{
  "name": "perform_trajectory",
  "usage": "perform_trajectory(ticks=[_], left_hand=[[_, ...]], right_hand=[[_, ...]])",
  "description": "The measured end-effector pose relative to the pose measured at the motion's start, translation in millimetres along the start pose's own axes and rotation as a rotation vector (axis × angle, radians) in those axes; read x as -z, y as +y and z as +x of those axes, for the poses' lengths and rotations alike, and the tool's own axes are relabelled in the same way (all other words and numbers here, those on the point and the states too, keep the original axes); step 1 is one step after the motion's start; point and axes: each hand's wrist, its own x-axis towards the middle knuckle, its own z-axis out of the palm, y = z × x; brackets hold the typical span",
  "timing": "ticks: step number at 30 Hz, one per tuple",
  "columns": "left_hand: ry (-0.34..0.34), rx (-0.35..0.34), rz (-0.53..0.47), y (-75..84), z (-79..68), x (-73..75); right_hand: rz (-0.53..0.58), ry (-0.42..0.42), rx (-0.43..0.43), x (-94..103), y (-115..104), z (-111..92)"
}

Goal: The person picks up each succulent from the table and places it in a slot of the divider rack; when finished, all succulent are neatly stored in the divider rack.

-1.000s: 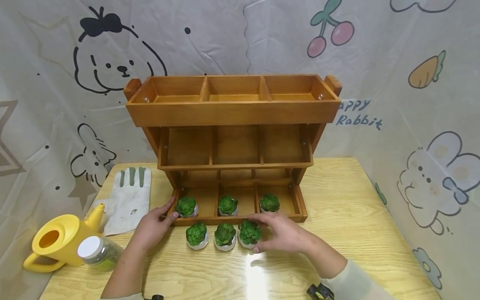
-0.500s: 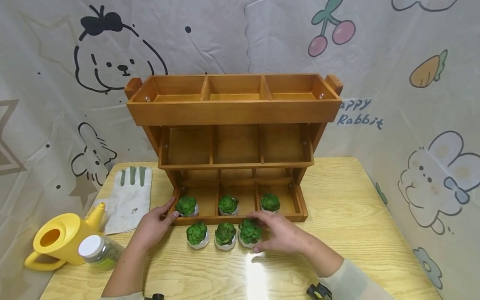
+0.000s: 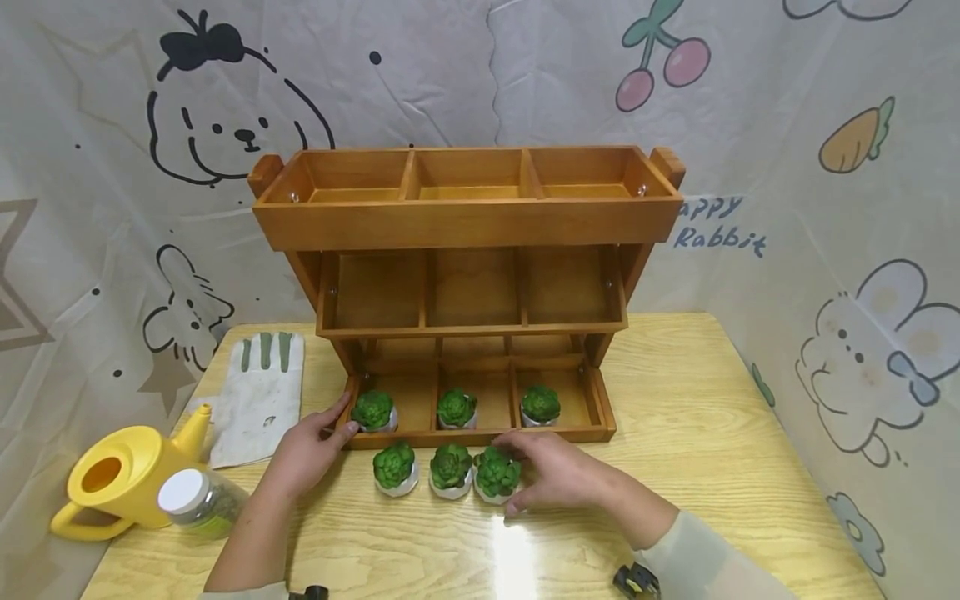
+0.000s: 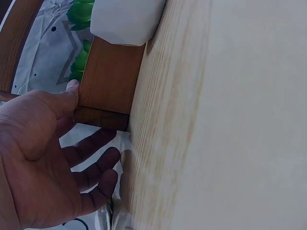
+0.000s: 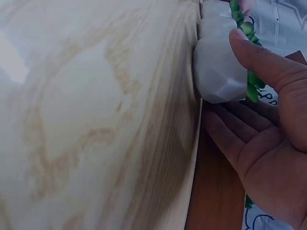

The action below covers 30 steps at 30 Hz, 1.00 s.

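Observation:
My right hand (image 3: 558, 471) holds a small artificial succulent (image 3: 497, 473), its thumb in front of the white faceted pot (image 5: 220, 72) and its fingers behind. This is the rightmost in a row of 3 on the table, beside the middle succulent (image 3: 450, 467) and the left succulent (image 3: 394, 467). Behind them stands a brown wooden plant stand (image 3: 468, 225) with three tiers. Its bottom tier carries 3 more succulents, the left one (image 3: 372, 410) close to my left thumb. My left hand (image 3: 306, 454) grips the bottom tier's left front corner (image 4: 108, 81), thumb on the upper edge.
A yellow watering can (image 3: 127, 475) and a white-lidded jar (image 3: 198, 502) stand at the left, the jar beside my left forearm. A white work glove (image 3: 258, 400) lies behind them. A printed cloth (image 3: 450, 83) hangs behind and along both sides of the wooden table (image 3: 675, 433).
My right hand has shifted the rightmost front succulent slightly left and toward me, close against the middle one. The left hand stays at the stand's corner.

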Motion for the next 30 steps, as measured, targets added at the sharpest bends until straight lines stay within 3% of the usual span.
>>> perform_trajectory(ticks=[15, 30], left_hand=[[0.006, 0.006, -0.007, -0.1, -0.2, -0.5], [0.005, 0.016, -0.016, -1.4, 1.7, -1.2]], right_hand=[[-0.038, 0.002, -0.006, -0.4, 3, 4], [0.011, 0.043, 0.016, 21.2, -8, -10]])
